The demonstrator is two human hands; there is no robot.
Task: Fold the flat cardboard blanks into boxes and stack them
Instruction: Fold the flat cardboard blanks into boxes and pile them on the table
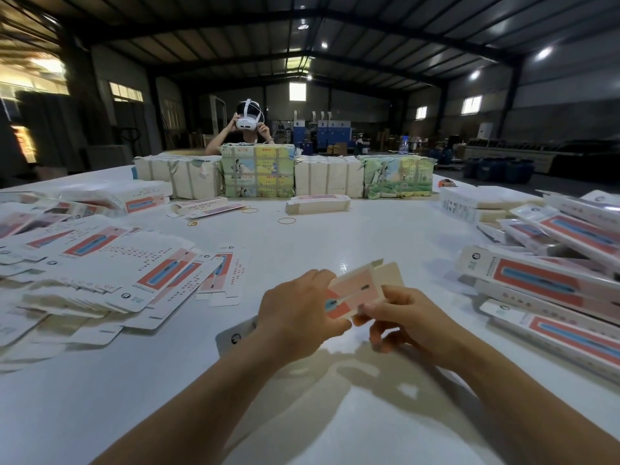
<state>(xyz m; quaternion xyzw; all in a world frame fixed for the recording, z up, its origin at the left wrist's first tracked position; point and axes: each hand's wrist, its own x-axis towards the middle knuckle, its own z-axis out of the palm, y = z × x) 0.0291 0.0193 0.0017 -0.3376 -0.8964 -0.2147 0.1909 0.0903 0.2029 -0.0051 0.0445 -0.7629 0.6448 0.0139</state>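
A wide white desk (302,414) fills the view inside a dim warehouse with a metal roof. Nearest the camera, two bare forearms reach forward over the desk. The left hand (295,307) and right hand (407,317) hold one cardboard blank (360,290) between them, raised just above the surface. The left hand's fingers curl round its near end; the right hand's thumb and fingers pinch its lower edge. The blank is pink and red, partly opened, with a tan flap standing up at the far end.

It looks light and thin, stiff along its panels but easily creased, so it is probably best held by the edges near the fold lines.

To the left lies a loose spread of flat blanks (100,263). To the right, folded boxes (553,283) are piled in an untidy stack. Further off, rubber bands (287,220) lie on the desk before a row of wrapped bundles (258,172). Behind these sits another person (248,129) wearing a white headset.
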